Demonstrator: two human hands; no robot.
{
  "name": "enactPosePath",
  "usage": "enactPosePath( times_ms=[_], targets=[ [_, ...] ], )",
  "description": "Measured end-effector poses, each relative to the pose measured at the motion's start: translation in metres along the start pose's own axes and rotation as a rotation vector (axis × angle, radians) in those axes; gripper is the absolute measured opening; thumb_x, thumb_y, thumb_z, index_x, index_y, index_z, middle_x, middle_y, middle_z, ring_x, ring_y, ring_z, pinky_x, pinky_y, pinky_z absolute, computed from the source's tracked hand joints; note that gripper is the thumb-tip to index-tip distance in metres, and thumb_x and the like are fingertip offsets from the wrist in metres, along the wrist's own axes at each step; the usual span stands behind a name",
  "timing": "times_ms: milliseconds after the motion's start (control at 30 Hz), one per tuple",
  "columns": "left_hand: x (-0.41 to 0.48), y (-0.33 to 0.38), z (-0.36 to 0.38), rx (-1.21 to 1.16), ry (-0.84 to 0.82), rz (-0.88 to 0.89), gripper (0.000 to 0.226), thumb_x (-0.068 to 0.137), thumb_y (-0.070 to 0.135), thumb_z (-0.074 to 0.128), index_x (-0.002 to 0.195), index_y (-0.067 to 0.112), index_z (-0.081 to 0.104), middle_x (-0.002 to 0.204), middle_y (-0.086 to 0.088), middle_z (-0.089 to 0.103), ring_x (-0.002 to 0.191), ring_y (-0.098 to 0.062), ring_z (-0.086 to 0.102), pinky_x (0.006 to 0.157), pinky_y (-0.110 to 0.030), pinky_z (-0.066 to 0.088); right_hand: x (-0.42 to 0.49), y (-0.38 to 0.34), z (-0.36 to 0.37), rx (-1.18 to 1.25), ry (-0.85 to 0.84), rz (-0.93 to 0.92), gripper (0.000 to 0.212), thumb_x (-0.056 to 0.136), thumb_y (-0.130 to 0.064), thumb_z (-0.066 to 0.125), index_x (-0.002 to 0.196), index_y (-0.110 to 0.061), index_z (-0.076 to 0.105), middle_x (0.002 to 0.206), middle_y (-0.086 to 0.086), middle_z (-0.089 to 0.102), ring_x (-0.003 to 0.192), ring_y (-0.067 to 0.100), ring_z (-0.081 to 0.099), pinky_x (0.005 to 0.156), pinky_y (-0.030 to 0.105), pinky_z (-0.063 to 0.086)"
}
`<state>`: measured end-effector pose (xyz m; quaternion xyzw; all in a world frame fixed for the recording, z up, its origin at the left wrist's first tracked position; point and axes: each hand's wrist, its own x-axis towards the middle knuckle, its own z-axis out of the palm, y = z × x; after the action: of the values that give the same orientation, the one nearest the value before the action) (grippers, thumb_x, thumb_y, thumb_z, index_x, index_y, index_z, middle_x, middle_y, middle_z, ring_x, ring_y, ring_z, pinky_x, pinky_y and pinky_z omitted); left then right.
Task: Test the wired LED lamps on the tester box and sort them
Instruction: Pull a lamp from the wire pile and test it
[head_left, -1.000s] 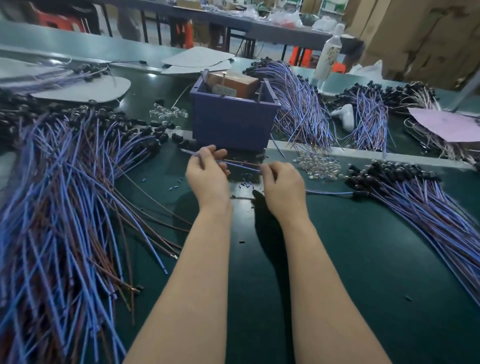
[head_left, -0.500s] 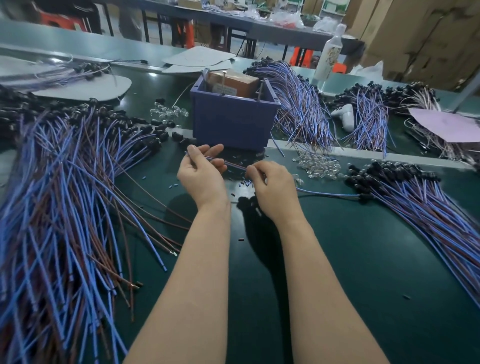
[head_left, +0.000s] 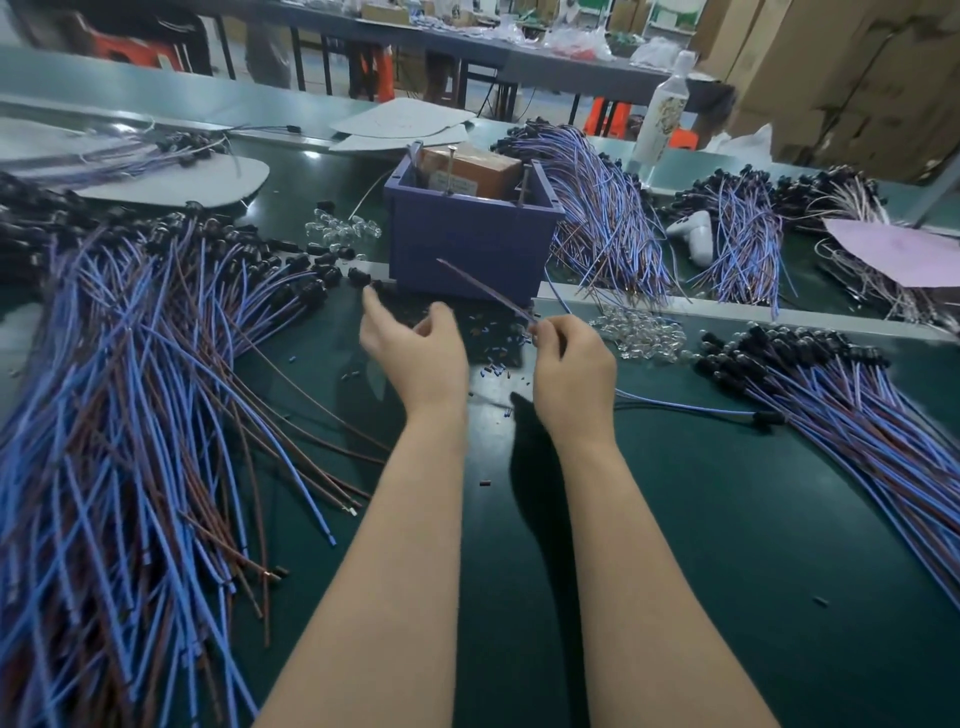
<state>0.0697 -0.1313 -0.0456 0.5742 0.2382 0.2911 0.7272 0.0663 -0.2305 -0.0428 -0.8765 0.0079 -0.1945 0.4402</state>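
Two heaps of wired lamps are lying on the green worktop (head_left: 675, 571); the left heap (head_left: 130, 441) is fanning its blue and brown leads toward the near edge, and the right heap (head_left: 883, 441) is spreading toward the right edge, its black lamp heads at the far end; between them the right hand (head_left: 571, 369) is pinching one wired lamp (head_left: 488, 293) by its leads, the grip pressed together on them, with the free ends slanting up and left in front of the tester box (head_left: 467, 244); whether they are touching it cannot be told; the left hand (head_left: 415, 353) is hovering just beside, its grip spread and holding nothing; small offcuts (head_left: 493, 338) are littering the worktop under both hands; a heap of clear caps (head_left: 644, 332) is lying just right of the right hand; the blue tester box is holding a brown carton (head_left: 467, 171) and upright metal pins (head_left: 451, 156); another wire bundle (head_left: 597, 208) is crowding its right side; a white bottle (head_left: 665, 119) is standing farther back
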Motion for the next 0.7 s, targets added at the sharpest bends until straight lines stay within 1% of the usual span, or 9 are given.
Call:
enactPosePath(
  times_ms=[67, 167, 233, 333, 400, 500, 567, 633, 700],
  targets=[
    [-0.005, 0.001, 0.004, 0.136, -0.106, 0.161, 0.041, 0.093, 0.019, 0.057, 0.132, 0.01, 0.051, 0.135, -0.008, 0.042, 0.068, 0.017, 0.053, 0.072, -0.001, 0.042, 0.0, -0.001, -0.001, 0.056, 0.017, -0.015, 0.021, 0.098, -0.017, 0.046, 0.1, -0.007, 0.065, 0.098, 0.01, 0.066, 0.093, 0.025, 0.058, 0.082, 0.033, 0.041],
    [-0.011, -0.002, 0.008, 0.187, -0.371, 0.139, 0.016, 0.093, 0.02, 0.058, 0.1, 0.009, 0.067, 0.101, -0.008, 0.067, 0.082, -0.007, 0.061, 0.091, -0.034, 0.051, -0.002, -0.004, 0.0, 0.091, -0.015, -0.051, 0.016, 0.095, -0.016, 0.051, 0.096, -0.009, 0.066, 0.088, 0.006, 0.068, 0.084, 0.022, 0.059, 0.075, 0.029, 0.04],
    [-0.015, -0.004, 0.01, 0.164, -0.467, 0.09, 0.01, 0.092, 0.013, 0.058, 0.096, 0.008, 0.066, 0.092, -0.008, 0.068, 0.086, -0.018, 0.063, 0.09, -0.04, 0.052, -0.003, -0.005, 0.001, 0.121, -0.048, -0.049, 0.013, 0.094, -0.016, 0.053, 0.092, -0.013, 0.065, 0.079, -0.001, 0.065, 0.078, 0.018, 0.058, 0.068, 0.021, 0.04],
    [-0.013, -0.004, 0.009, 0.114, -0.44, 0.103, 0.007, 0.091, 0.01, 0.059, 0.086, 0.012, 0.062, 0.078, 0.001, 0.064, 0.072, -0.007, 0.06, 0.074, -0.025, 0.052, -0.003, -0.006, -0.002, 0.139, -0.082, -0.047, 0.009, 0.093, -0.016, 0.055, 0.087, -0.018, 0.061, 0.073, -0.008, 0.06, 0.074, 0.013, 0.058, 0.061, 0.009, 0.038],
    [-0.009, -0.003, 0.007, 0.055, -0.34, 0.114, 0.011, 0.092, 0.012, 0.058, 0.082, 0.016, 0.059, 0.076, 0.004, 0.063, 0.07, -0.005, 0.059, 0.069, -0.017, 0.049, -0.002, -0.005, -0.002, 0.096, -0.119, -0.055, 0.009, 0.093, -0.017, 0.055, 0.091, -0.014, 0.064, 0.079, -0.003, 0.063, 0.08, 0.016, 0.061, 0.07, 0.018, 0.042],
    [-0.007, -0.003, 0.006, -0.054, -0.256, 0.058, 0.006, 0.094, 0.016, 0.057, 0.088, 0.015, 0.059, 0.081, -0.003, 0.066, 0.073, -0.012, 0.062, 0.071, -0.023, 0.053, -0.004, -0.007, 0.0, 0.104, -0.14, -0.069, 0.011, 0.093, -0.016, 0.055, 0.091, -0.012, 0.064, 0.083, 0.0, 0.066, 0.083, 0.02, 0.063, 0.079, 0.029, 0.047],
    [-0.011, -0.004, 0.008, -0.092, -0.325, -0.003, 0.005, 0.094, 0.015, 0.057, 0.089, 0.014, 0.06, 0.08, -0.004, 0.066, 0.067, -0.01, 0.061, 0.063, -0.019, 0.052, -0.005, -0.009, 0.001, 0.135, -0.118, -0.065, 0.01, 0.094, -0.015, 0.054, 0.087, -0.015, 0.061, 0.079, -0.004, 0.063, 0.08, 0.018, 0.062, 0.075, 0.025, 0.045],
    [-0.013, -0.007, 0.011, 0.0, -0.403, -0.001, 0.005, 0.093, 0.012, 0.058, 0.09, 0.011, 0.062, 0.08, -0.005, 0.065, 0.07, -0.012, 0.061, 0.062, -0.018, 0.051, -0.005, -0.008, 0.004, 0.152, -0.093, -0.042, 0.01, 0.094, -0.015, 0.053, 0.086, -0.016, 0.059, 0.077, -0.005, 0.061, 0.078, 0.017, 0.06, 0.07, 0.023, 0.041],
    [-0.012, -0.01, 0.012, 0.107, -0.404, 0.037, 0.006, 0.092, 0.011, 0.058, 0.09, 0.01, 0.064, 0.081, -0.004, 0.065, 0.075, -0.015, 0.061, 0.072, -0.025, 0.053, -0.005, -0.005, 0.006, 0.146, -0.075, -0.01, 0.01, 0.094, -0.015, 0.052, 0.089, -0.013, 0.061, 0.079, -0.002, 0.061, 0.08, 0.019, 0.059, 0.07, 0.025, 0.039]
  ],
)
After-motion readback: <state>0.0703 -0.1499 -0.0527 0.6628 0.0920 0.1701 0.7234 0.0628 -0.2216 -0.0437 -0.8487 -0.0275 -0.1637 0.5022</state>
